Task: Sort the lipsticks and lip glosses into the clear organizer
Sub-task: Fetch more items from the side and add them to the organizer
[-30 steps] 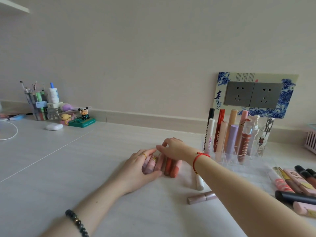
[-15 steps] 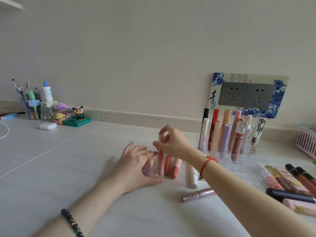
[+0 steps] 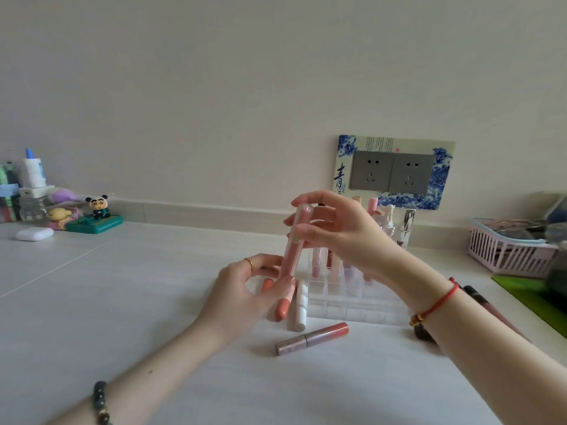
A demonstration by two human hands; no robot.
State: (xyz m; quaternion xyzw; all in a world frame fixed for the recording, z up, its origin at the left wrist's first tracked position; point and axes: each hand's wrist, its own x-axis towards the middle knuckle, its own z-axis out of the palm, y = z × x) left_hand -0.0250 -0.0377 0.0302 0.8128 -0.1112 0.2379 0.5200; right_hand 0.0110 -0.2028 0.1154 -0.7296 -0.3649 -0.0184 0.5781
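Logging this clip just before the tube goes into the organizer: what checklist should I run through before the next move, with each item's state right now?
1. Right hand grips the pink tube near its top: ok.
2. Left hand off the tube: not ok, it pinches the lower end.
3. Tube near upright: ok, slight tilt.
4. Free front slots in the clear organizer: ok, they look empty.
5. Cap tight: cannot tell.

The right hand [image 3: 340, 237] hides most tubes [image 3: 316, 259] in the clear organizer [image 3: 352, 308]; the left edge crops a pen holder [image 3: 7, 197].
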